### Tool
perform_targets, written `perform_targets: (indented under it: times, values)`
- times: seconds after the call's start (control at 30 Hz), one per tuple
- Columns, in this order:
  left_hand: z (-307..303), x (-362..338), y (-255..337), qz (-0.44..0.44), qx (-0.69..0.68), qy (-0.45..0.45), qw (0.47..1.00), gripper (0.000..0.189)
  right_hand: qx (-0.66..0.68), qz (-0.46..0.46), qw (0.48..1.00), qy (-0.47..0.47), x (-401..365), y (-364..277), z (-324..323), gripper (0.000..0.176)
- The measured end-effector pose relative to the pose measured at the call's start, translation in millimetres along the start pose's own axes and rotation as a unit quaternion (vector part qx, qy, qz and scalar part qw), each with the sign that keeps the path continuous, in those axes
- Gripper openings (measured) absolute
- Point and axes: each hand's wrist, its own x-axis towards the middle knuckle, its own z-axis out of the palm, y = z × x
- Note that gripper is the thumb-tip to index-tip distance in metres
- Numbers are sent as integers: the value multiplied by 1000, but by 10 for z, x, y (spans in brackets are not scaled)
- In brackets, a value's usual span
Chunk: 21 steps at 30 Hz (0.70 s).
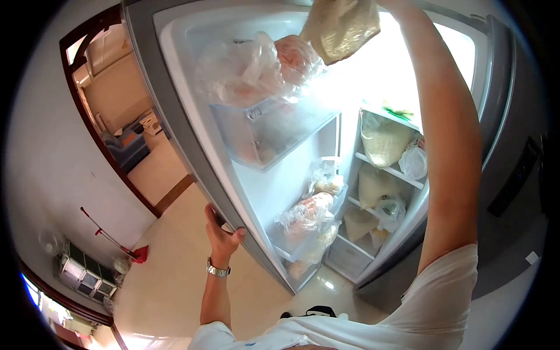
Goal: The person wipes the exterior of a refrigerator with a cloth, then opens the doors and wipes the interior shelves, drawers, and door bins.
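Observation:
At the top edge of the head view, my right hand point(395, 3) is mostly cut off; it holds a tan plastic bag point(343, 32) that hangs before the brightly lit upper compartment. The bag's contents cannot be made out. Lower left, my left hand point(223, 239), a metal watch on its wrist, grips the outer edge of the open refrigerator door point(192, 137). Clear plastic bags with pinkish contents point(297, 58) fill the upper door bin point(277, 137), just below the tan bag.
More bagged food point(306, 216) sits in the lower door bins. Inside, bags of pale contents point(385, 140) rest on the shelves above a drawer point(347, 256). A red-handled dustpan point(139, 254) and a low rack point(87, 271) stand along the left wall, near a doorway point(131, 111).

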Motion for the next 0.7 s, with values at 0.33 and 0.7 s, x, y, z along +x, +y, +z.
perform_targets:
  times: [0.33, 0.7]
  values:
    - [14, -1, 53, 14, 20, -3, 1000, 112, -49, 265, 957, 103, -1527, 481, -42, 40]
    - [23, 12, 75, -5, 3, -17, 1000, 112, 192, 95, 956, 200, -2572, -537, 903, 56]
